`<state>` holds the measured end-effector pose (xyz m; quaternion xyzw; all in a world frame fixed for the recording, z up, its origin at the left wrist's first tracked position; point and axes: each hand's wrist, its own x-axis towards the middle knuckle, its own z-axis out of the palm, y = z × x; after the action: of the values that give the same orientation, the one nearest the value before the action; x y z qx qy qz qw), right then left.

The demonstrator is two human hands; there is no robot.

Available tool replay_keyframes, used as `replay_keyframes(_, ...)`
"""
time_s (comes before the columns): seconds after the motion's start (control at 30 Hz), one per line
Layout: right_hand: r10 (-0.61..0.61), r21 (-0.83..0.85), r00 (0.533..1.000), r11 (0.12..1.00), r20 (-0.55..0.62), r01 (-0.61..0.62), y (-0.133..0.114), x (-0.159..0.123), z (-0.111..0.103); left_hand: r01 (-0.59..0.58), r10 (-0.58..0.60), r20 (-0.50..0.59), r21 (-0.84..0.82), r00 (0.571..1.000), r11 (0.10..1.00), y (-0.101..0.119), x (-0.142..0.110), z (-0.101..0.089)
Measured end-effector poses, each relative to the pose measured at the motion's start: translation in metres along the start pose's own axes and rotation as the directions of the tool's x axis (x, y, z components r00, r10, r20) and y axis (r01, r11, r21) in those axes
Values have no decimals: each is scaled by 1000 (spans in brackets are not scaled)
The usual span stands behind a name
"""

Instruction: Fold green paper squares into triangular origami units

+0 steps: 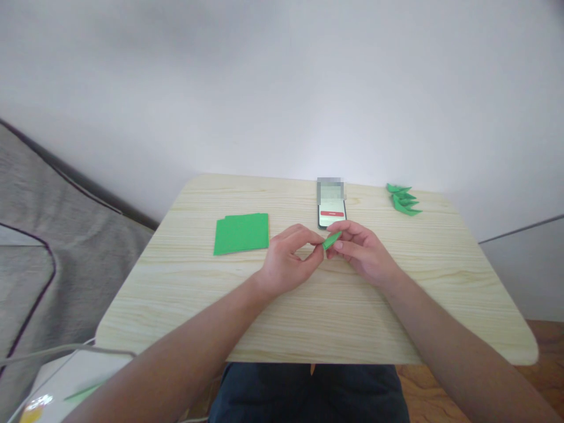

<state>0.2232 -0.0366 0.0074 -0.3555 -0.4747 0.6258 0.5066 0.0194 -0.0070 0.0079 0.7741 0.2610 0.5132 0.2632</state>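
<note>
A pale wall [282,88] rises beyond the far edge of the wooden table [330,323]. Over the table's middle, the left hand [286,258] and right hand [363,254] come close together. A stack of green paper [241,234] lies left of them, a phone [332,221] just beyond, and folded green shapes [403,201] far right. Between the hands, both grips narrowly hold a small folded paper [332,240] by its ends.

Grey fabric [88,252], a white wall [286,88], a pale wood-grain surface [339,329] and brown wood-look floor [551,358] suggest a home room.
</note>
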Motion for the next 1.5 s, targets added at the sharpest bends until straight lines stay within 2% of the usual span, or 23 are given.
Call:
replay_keyframes(0.3,75,81,997,994,-21,-73,-3,0,2,-37,37,6,-2,999,999,-3,-1,1)
replay_keyframes(0.6,72,122,997,990,2,-72,-5,0,4,-123,122,26,28,992,992,-5,0,1)
replay_keyframes(1.0,111,140,994,984,1,-110,-7,1,6,-273,240,180,186,954,944,2,1,-4)
replay_keyframes(1.27,128,126,992,984,-23,-124,-10,0,8,-310,267,210,208,941,928,1,0,-4)
replay_keyframes(1.5,143,141,989,980,-25,-138,-10,0,7,-290,254,194,191,948,938,1,0,-2)
